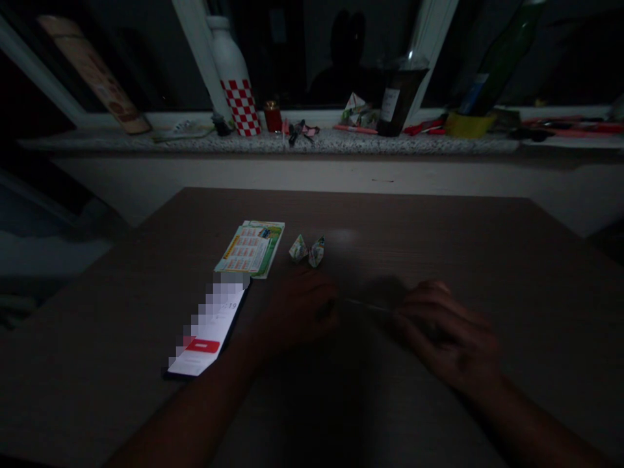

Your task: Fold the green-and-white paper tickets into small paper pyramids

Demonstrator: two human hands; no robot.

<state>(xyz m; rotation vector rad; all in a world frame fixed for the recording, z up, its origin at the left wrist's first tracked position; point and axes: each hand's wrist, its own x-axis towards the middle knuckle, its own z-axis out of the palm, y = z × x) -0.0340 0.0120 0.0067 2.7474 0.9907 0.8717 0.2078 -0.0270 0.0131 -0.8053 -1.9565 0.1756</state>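
Note:
The light is dim and both hands are in shadow. My right hand is closed, thumb and fingertips pinched on one end of a thin pale thread-like strand. The strand runs left towards my left hand, whose fingers are curled closed; whether it grips the strand's other end is too dark to make out. Just beyond my left hand stand two small folded paper shapes, a left one and a right one, both with a coloured print.
A stack of printed calendar cards lies left of the folded papers. A lit phone lies beside my left forearm. On the windowsill stand a checkered white bottle, a dark cup, a green bottle and a patterned tumbler.

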